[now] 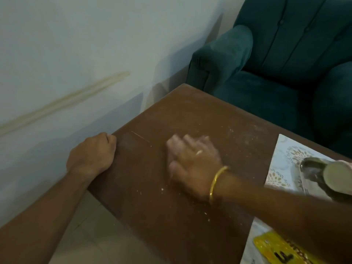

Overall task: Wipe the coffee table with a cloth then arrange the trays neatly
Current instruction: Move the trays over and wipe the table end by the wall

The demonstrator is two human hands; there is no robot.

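Note:
The brown coffee table (pixel 190 115) carries white crumbs and dust. My right hand (pixel 192 159), with a gold bangle and a ring, lies flat on the tabletop near its middle; its fingers are spread, blurred by motion and whitish with dust. I see no cloth in it. My left hand (pixel 93 155) rests against the table's left edge, its fingers curled into a fist with nothing visible in it. A white patterned tray (pixel 285 157) sits at the right edge of the view, partly covered by my right forearm.
Round metal containers (pixel 323 174) lie on the white tray. A yellow packet (pixel 274 248) lies on a white sheet at the bottom right. A teal armchair (pixel 276 63) stands behind the table. A pale wall runs along the left, tiled floor below.

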